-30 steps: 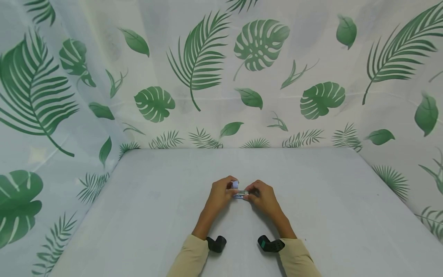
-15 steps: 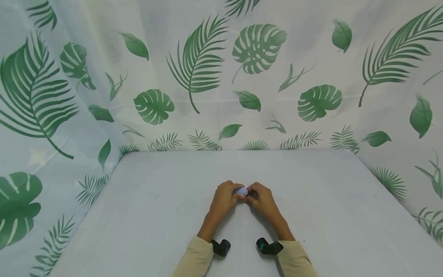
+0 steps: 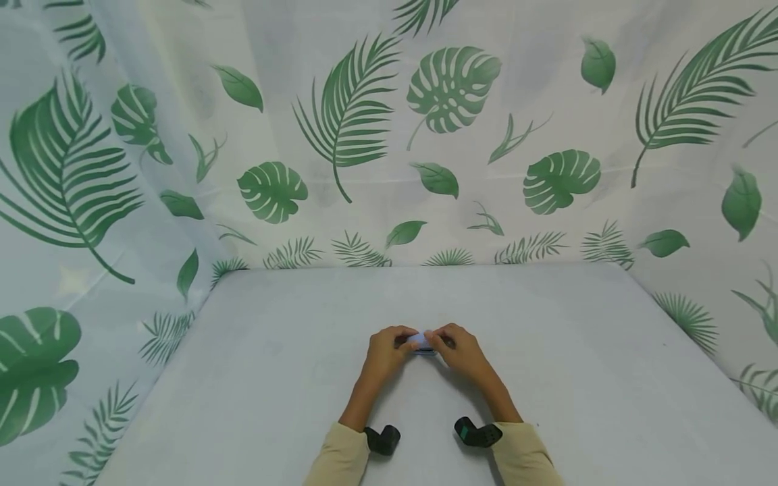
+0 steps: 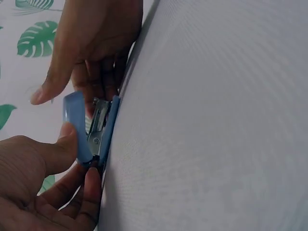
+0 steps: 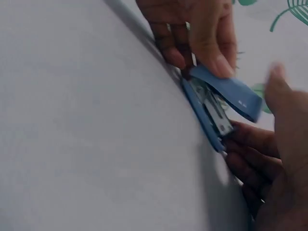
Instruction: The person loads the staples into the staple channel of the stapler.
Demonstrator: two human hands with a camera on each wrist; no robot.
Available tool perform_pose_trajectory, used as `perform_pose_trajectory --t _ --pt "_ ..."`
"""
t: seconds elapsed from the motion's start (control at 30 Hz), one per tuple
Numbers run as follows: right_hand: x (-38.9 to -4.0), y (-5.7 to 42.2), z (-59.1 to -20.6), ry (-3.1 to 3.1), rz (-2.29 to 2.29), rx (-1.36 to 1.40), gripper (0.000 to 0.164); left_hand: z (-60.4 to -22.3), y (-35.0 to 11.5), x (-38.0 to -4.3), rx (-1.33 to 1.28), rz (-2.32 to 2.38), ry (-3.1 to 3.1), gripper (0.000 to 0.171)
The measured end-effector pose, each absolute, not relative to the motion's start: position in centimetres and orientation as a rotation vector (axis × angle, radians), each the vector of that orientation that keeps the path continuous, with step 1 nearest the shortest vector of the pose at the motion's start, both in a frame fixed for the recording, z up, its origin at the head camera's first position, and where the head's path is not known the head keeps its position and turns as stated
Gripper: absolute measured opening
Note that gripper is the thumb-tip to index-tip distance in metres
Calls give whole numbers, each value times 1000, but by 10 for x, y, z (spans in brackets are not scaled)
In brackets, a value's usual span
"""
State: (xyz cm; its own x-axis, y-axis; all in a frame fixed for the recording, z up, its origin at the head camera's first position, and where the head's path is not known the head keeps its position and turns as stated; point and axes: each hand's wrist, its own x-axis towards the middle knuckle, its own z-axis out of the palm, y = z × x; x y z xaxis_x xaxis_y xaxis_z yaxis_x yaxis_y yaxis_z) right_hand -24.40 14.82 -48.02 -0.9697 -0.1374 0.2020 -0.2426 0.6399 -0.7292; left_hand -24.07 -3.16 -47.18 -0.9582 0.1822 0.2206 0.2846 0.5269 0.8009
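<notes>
A small light-blue stapler (image 4: 74, 118) stands on the white table between the hands, its top cover tilted up off the metal staple magazine (image 4: 100, 118). At the hinge end, my left hand (image 3: 386, 352) grips it, thumb on the cover and fingers low behind the hinge. My right hand (image 3: 463, 351) is at the front end. In the right wrist view its thumb (image 5: 278, 79) stands clear of the cover while its fingers (image 5: 250, 151) lie around the front of the blue base (image 5: 198, 113). Whether those fingers press on the base, I cannot tell.
The white-covered table (image 3: 292, 405) extends around the hands. A leaf-printed curtain (image 3: 377, 155) rises behind it and at both sides. Black wrist cameras (image 3: 383, 440) sit on both forearms by the beige sleeves.
A second ago the cover stood raised at the left with the magazine bare. The cover has since swung over the magazine, and the right thumb is now above the front end.
</notes>
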Motion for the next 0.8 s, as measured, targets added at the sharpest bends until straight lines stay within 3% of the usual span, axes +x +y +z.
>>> perform_pose_trajectory --t 0.17,0.6,0.8 --pt "-245 141 -483 -2668 1292 159 33 -472 -30 -239 -404 -1389 -2643 22" --pt "-242 144 -483 -2586 1238 252 15 -472 -22 -234 -411 -1272 -2640 21" --pt "-246 141 -476 -2614 1357 189 36 -467 -32 -237 -380 -1365 -2661 30"
